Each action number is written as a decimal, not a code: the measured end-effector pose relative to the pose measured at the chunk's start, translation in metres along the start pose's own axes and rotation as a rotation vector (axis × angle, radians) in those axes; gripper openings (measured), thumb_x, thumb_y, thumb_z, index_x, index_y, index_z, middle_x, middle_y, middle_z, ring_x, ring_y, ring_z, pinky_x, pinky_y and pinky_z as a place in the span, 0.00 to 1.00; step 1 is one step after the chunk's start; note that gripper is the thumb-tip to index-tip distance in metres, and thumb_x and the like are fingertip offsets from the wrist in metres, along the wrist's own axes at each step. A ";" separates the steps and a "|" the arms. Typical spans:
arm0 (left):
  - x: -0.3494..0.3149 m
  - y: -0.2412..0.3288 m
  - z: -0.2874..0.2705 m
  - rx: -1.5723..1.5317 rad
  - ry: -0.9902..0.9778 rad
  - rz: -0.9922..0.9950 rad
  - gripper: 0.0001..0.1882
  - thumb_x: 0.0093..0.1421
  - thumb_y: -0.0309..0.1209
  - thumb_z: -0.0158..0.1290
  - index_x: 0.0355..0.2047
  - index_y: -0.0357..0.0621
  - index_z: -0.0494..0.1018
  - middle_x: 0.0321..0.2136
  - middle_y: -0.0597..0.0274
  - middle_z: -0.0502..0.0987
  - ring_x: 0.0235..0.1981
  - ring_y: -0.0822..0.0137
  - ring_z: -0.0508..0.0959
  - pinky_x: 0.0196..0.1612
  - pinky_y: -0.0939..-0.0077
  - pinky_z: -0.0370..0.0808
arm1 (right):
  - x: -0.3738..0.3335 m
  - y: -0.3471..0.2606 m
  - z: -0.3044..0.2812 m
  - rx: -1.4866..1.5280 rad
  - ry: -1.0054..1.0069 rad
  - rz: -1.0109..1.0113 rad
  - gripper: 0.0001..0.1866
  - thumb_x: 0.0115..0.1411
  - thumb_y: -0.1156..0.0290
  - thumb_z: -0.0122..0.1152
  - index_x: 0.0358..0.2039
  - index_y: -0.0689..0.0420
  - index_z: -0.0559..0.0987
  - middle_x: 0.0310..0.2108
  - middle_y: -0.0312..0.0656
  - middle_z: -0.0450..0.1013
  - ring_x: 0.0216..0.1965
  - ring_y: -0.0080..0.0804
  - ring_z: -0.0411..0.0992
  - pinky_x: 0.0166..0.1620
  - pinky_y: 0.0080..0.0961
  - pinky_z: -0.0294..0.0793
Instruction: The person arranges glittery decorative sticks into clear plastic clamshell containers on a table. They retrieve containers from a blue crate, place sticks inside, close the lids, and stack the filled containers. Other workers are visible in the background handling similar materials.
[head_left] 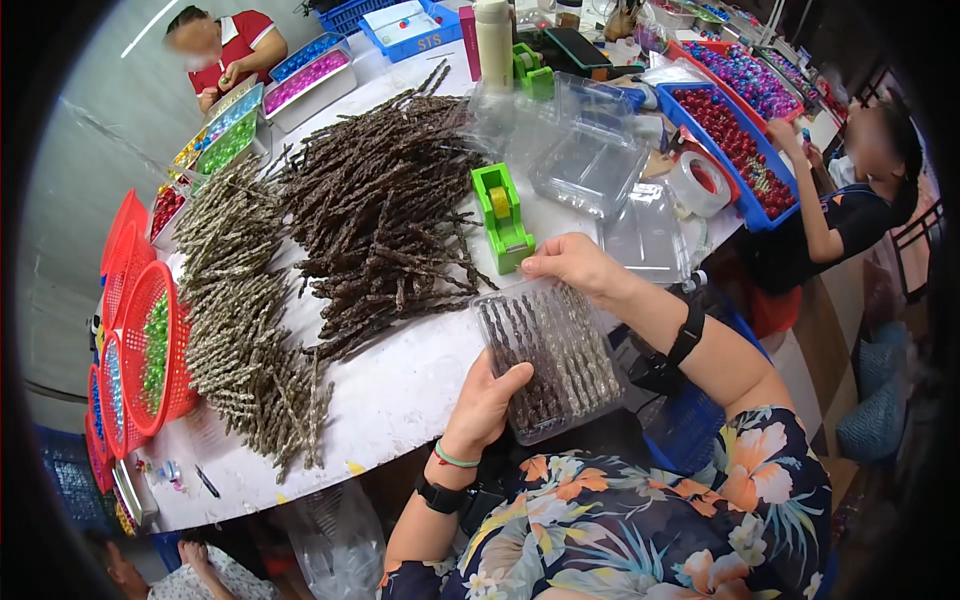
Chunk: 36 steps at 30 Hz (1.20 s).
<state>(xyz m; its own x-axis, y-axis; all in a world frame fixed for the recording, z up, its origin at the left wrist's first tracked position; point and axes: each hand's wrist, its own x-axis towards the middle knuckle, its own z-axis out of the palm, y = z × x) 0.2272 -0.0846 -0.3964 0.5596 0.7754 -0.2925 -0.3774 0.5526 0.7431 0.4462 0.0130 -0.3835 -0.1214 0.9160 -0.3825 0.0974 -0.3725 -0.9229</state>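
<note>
A clear plastic box point(550, 350) is in front of me, tilted at the table's near edge. Twisted strands fill it, dark brown on its left side and pale silvery on its right. My left hand point(487, 400) grips the box by its left side, thumb over the top. Above the box's far edge, my right hand point(580, 268) has thumb and forefinger pinched together; what is between them is too small to make out. Close to those fingertips stands a green tape dispenser point(503, 220) with a yellow roll.
Loose dark brown strands point(375, 200) and pale strands point(240, 310) lie piled at left. Empty clear boxes point(590, 165) and a white tape roll point(698, 185) are beyond my right hand. Red baskets point(160, 350) line the left edge; a blue tray point(735, 150) holds red beads. Other people sit around.
</note>
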 end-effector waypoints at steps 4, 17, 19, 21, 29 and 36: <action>0.002 -0.002 -0.001 -0.028 0.002 0.009 0.21 0.65 0.23 0.52 0.58 0.33 0.64 0.51 0.58 0.76 0.50 0.69 0.76 0.56 0.70 0.73 | 0.009 0.010 0.000 0.005 0.007 -0.012 0.09 0.57 0.69 0.69 0.30 0.63 0.83 0.26 0.38 0.78 0.26 0.20 0.71 0.30 0.20 0.68; -0.035 0.011 0.027 0.902 0.243 0.410 0.10 0.59 0.24 0.58 0.38 0.39 0.68 0.18 0.49 0.70 0.18 0.53 0.75 0.26 0.63 0.72 | -0.048 -0.036 -0.010 0.029 -0.296 -0.084 0.09 0.56 0.68 0.66 0.31 0.61 0.82 0.33 0.35 0.76 0.36 0.21 0.71 0.43 0.21 0.68; -0.051 0.023 0.038 1.065 0.228 0.461 0.10 0.57 0.22 0.58 0.38 0.39 0.68 0.20 0.49 0.72 0.19 0.50 0.75 0.26 0.64 0.73 | -0.078 -0.061 -0.009 -0.022 -0.355 -0.031 0.07 0.54 0.69 0.65 0.30 0.60 0.79 0.35 0.35 0.75 0.38 0.20 0.70 0.43 0.20 0.68; -0.062 0.032 0.044 1.215 0.187 0.520 0.14 0.50 0.18 0.59 0.36 0.38 0.68 0.28 0.48 0.78 0.23 0.49 0.78 0.28 0.65 0.75 | -0.096 -0.066 -0.009 -0.078 -0.366 -0.046 0.08 0.54 0.70 0.65 0.32 0.59 0.77 0.35 0.35 0.75 0.37 0.19 0.70 0.42 0.19 0.68; -0.064 0.037 0.045 1.414 -0.092 0.813 0.23 0.34 0.17 0.59 0.34 0.37 0.67 0.42 0.48 0.81 0.31 0.54 0.82 0.30 0.69 0.77 | -0.132 -0.051 -0.012 -0.236 -0.379 -0.166 0.08 0.55 0.72 0.63 0.32 0.59 0.74 0.31 0.33 0.71 0.34 0.19 0.68 0.39 0.21 0.69; -0.065 0.038 0.039 1.398 -0.135 0.809 0.20 0.36 0.17 0.55 0.34 0.37 0.67 0.42 0.48 0.81 0.30 0.54 0.82 0.29 0.69 0.77 | -0.151 -0.026 -0.012 -0.234 -0.271 -0.526 0.07 0.59 0.69 0.66 0.30 0.59 0.80 0.34 0.38 0.75 0.38 0.29 0.74 0.44 0.27 0.72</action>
<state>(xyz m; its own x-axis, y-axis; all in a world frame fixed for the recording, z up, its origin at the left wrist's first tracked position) 0.2054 -0.1264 -0.3258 0.6442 0.6377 0.4223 0.2988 -0.7181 0.6285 0.4739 -0.1133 -0.3011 -0.4548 0.8857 0.0932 0.1665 0.1874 -0.9681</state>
